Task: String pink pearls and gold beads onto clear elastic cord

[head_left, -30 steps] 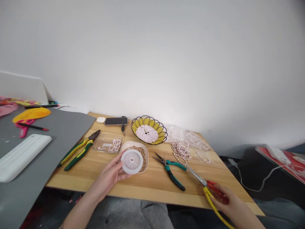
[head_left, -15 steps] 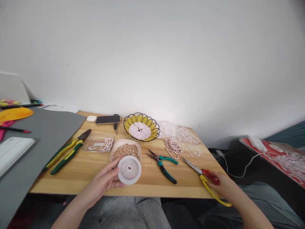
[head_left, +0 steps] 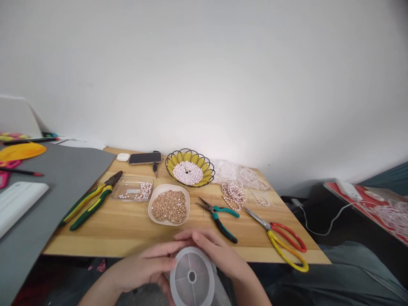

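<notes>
A pale, plain wall (head_left: 204,85) rises behind a wooden table (head_left: 127,238). Just off its near edge, above the person's lap, is a translucent white spool (head_left: 181,276), its round face turned toward the camera. The left hand (head_left: 143,270) grips the spool by its side. The right hand (head_left: 219,253) curves around the spool's far side, fingers bent; whether it also grips cannot be told.

Beyond them sits a light dish (head_left: 188,208) of small gold-coloured beads (head_left: 169,207), with a clear tray (head_left: 116,194) of pinkish beads beside it. Teal-handled pliers (head_left: 223,226) lie to the right of the dish, and scissors (head_left: 267,225) with one red and one yellow handle lie farther right, near strung beads (head_left: 233,194). Behind the dish stands a yellow basket (head_left: 206,166) holding pale beads (head_left: 188,172). Green-and-yellow pliers (head_left: 91,208) lie at the left, and a phone (head_left: 145,158) lies toward the wall.
</notes>
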A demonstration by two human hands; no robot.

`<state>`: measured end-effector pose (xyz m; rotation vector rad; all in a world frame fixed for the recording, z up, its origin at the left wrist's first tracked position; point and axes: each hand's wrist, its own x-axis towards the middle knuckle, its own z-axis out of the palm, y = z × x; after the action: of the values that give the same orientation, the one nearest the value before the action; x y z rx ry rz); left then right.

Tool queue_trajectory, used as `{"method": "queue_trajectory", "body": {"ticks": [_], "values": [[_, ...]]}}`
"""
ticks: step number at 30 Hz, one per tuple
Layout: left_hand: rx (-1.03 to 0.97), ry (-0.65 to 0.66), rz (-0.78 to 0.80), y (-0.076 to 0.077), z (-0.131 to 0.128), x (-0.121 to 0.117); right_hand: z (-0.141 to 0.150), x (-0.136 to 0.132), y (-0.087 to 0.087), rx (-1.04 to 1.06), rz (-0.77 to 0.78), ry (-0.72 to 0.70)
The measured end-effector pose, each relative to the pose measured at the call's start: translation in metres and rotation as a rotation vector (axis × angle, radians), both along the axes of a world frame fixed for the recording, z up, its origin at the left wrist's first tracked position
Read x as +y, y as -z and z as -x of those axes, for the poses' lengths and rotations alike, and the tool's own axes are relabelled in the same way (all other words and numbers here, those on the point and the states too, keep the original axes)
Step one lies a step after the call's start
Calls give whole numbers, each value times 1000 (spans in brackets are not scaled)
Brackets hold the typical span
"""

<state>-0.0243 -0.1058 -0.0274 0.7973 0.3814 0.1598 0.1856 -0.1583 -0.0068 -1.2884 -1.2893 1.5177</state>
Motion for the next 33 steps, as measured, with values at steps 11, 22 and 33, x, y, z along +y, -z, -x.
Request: {"method": "queue_trajectory", "body": {"ticks": [11,22,33], "values": [[6,-58,-30,1,8,-1,22,25,5,317,1,2],[238,-274,-301,-6,16,-11,25,21,2,153,-160,207],[451,-481,-735,-8,6,-8,31,-6,2,27,-187,386]]}}
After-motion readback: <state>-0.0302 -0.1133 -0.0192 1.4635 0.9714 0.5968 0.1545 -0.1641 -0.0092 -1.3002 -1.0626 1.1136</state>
